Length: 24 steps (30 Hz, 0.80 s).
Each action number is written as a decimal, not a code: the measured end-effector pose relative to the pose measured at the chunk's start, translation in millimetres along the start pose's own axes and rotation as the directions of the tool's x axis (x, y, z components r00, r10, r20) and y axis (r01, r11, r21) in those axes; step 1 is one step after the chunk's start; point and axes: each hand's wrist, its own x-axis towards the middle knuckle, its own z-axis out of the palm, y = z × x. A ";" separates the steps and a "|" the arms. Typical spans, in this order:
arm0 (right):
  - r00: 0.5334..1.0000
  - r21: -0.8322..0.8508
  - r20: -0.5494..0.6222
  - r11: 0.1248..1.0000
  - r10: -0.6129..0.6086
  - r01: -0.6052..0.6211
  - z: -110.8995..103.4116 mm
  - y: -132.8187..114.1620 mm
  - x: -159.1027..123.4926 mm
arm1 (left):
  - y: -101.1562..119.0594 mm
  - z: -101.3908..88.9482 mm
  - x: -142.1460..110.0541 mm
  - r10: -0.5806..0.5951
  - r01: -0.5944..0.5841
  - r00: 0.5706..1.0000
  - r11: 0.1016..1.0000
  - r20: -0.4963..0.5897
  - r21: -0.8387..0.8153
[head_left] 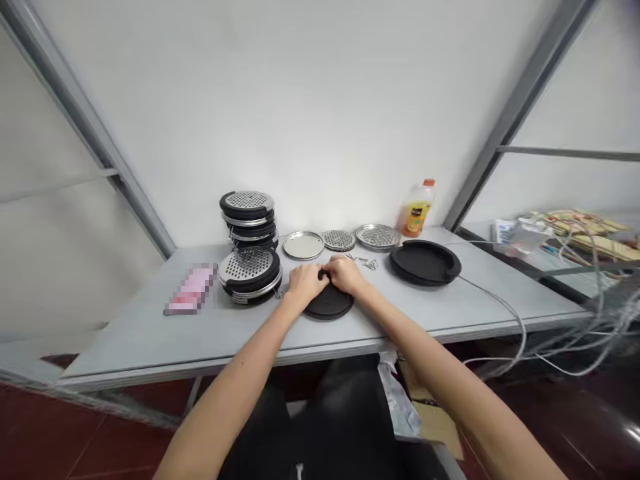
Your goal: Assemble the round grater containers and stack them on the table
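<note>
A round black disc (327,304) with a raised rim lies on the table near its front edge. My left hand (306,283) grips its far rim from the left, fingers curled. Close beside it, my right hand (345,273) pinches the same rim from the right. Both sets of fingertips meet around a small dark notch at the top of the disc. Just beyond my hands lie a shiny round metal plate (303,245) and a perforated metal disc (339,240). A small chain (369,263) rests to the right of my right hand.
Stacked black-rimmed perforated discs (249,217) stand at the back left, with more in front (250,270). At right are perforated plates (378,237), black round trays (425,261), an orange-capped bottle (418,210) and a white cable (493,297). A pink blurred item (193,288) lies left.
</note>
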 end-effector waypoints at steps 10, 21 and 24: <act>0.986 0.232 -0.124 0.969 0.111 -0.080 13.4 11.5 -4.8 | 4.1 2.2 -0.9 0.015 -0.016 1.000 1.000 -0.020 -0.016; 0.987 0.112 -0.115 0.989 0.113 -0.100 9.1 10.3 -8.2 | 8.9 1.3 4.2 0.038 -0.038 0.999 0.999 0.024 -0.018; 0.986 0.110 -0.118 0.988 0.122 -0.109 9.4 9.6 -9.6 | 7.4 2.5 4.4 0.050 -0.049 0.999 0.998 0.023 -0.029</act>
